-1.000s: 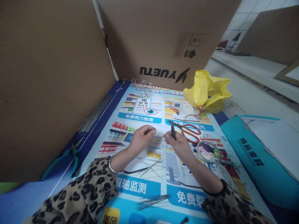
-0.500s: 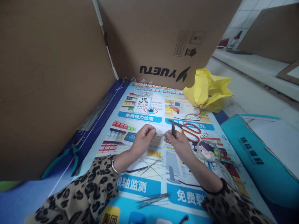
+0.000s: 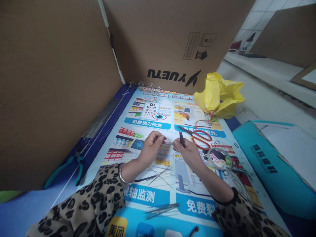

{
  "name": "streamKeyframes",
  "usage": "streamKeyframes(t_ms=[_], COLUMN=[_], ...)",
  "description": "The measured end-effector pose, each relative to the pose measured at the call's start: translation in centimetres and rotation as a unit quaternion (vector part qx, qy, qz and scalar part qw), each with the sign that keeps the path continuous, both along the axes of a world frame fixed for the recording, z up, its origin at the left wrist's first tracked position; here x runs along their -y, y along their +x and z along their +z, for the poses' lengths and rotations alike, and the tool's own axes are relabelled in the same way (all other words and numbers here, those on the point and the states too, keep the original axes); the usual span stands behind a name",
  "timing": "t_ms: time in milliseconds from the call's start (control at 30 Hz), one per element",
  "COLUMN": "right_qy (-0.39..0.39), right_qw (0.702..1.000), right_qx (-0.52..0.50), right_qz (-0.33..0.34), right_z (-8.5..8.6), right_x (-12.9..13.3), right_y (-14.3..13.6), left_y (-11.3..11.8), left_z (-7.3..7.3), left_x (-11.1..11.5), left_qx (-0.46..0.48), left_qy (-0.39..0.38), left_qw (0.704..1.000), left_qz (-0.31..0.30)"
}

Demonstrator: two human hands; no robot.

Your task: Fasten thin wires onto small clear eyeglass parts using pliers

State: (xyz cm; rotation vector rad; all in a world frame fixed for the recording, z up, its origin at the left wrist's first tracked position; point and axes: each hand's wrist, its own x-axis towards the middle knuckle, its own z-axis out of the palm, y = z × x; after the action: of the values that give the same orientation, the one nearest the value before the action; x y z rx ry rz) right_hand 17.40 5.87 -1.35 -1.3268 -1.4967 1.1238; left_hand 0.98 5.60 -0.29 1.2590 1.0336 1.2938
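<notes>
My left hand pinches a thin wire between thumb and fingers over the middle of the printed poster. Close on its right, my right hand is closed on a small black-tipped tool, and its fingertips meet the other end of the wire. The fine detail between the fingertips is too small to make out. Red-handled scissors lie just beyond my right hand. Cut wires lie loose below my hands, and a bundle of them rests nearer to me.
Teal-handled pliers lie at the left by cardboard. A yellow bag stands at the back right. Right of my arm are a tape roll and a teal box. Wire pieces lie at the back.
The black-tipped tool in my right hand has tilted slightly to the left. Both hands otherwise keep nearly the same place.
</notes>
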Motion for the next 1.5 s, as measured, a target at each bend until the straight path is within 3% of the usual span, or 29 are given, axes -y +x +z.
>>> streamKeyframes(t_ms=[400, 567, 733, 967, 1200, 1500], right_qy=[-0.004, -0.004, 0.008, 0.019, 0.024, 0.028], right_qw=[1.000, 1.000, 1.000, 0.999, 0.998, 0.998], right_qx=[0.013, -0.009, 0.009, 0.031, 0.056, 0.054], right_qz=[0.010, 0.008, 0.004, 0.014, 0.012, 0.015], right_z=[0.13, 0.09, 0.01, 0.12, 0.08, 0.07], right_x=[0.11, -0.01, 0.01, 0.16, 0.11, 0.03], right_y=[-0.06, 0.00, -0.02, -0.07, -0.05, 0.04], left_y=[0.53, 0.64, 0.47, 0.20, 0.05, -0.34], left_z=[-0.06, 0.05, -0.21, -0.33, 0.23, -0.20], left_x=[0.21, 0.41, 0.39, 0.32, 0.60, 0.43], left_qx=[0.090, 0.128, 0.061, -0.074, -0.155, -0.218], left_qy=[-0.059, -0.047, 0.010, 0.080, 0.156, 0.240], left_qw=[0.994, 0.990, 0.998, 0.992, 0.972, 0.944], left_qz=[0.030, 0.021, 0.007, 0.059, 0.085, 0.056])
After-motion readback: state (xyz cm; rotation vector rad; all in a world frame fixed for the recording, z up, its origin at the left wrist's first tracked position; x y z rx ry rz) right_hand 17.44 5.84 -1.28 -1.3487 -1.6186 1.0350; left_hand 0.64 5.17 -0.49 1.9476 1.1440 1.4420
